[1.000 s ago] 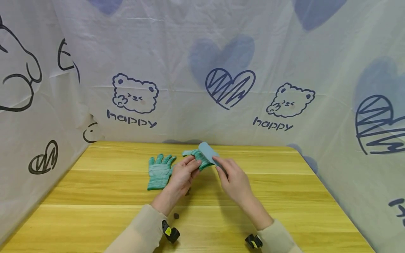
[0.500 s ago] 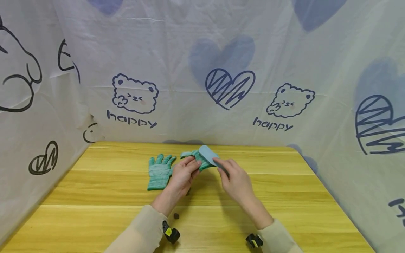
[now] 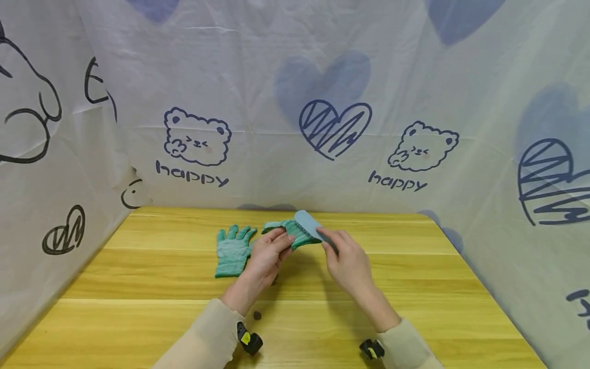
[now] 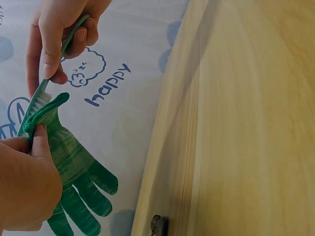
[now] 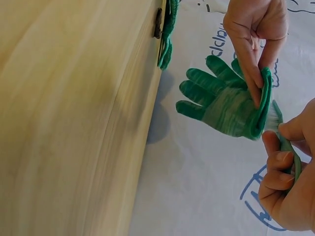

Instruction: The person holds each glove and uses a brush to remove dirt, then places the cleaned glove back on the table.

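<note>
My left hand [image 3: 269,253] pinches a green-and-white knit glove [image 5: 229,105] by its cuff, above the table. In the left wrist view the fingers of this glove [image 4: 74,162] hang down from the pinch. My right hand [image 3: 349,261] grips the handle of a pale blue-green brush [image 3: 308,223], fingers curled round it. The brush's white bristles [image 5: 271,120] face the glove and meet it near the cuff. A second matching glove [image 3: 232,251] lies flat on the table, left of my left hand, its fingers pointing away from me.
The wooden table [image 3: 405,287] runs back to a white cloth wall [image 3: 276,169] printed with hearts and bears. A small dark lump [image 3: 257,315] lies near my left forearm, and another [image 3: 275,280] sits partly behind the left wrist.
The brush and my right hand have shifted slightly to the right across the held glove. My left hand keeps its place, and the flat glove has not moved.
</note>
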The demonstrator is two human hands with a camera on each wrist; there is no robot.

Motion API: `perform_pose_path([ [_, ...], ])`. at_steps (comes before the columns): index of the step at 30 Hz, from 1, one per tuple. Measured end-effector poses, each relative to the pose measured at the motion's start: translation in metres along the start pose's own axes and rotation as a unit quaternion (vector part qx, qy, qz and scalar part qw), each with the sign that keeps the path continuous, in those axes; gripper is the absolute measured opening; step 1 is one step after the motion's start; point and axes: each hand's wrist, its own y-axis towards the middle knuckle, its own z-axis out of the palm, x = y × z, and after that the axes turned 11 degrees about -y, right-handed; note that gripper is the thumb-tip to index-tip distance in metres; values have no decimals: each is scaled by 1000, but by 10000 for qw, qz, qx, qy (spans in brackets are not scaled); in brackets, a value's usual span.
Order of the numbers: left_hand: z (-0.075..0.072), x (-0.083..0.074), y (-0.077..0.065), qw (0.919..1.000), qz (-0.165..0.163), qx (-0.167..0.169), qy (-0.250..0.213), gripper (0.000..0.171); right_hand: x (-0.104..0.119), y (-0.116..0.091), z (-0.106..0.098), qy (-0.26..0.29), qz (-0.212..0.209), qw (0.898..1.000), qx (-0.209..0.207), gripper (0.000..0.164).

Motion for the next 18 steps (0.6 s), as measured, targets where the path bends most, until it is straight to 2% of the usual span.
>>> perform_pose_path([
  [10,-1,-1,-2,9999,-13,76,-71,67,-7,3,-7,32,433,9986,-286,36],
  [13,-2,-1,-2,9999,-45,87,-73,67,-8,4,-7,106,306,9987,-394,36],
  [18,-1,-1,-2,9999,-81,63,-81,68,-7,3,-5,178,-209,9982,-529,32],
])
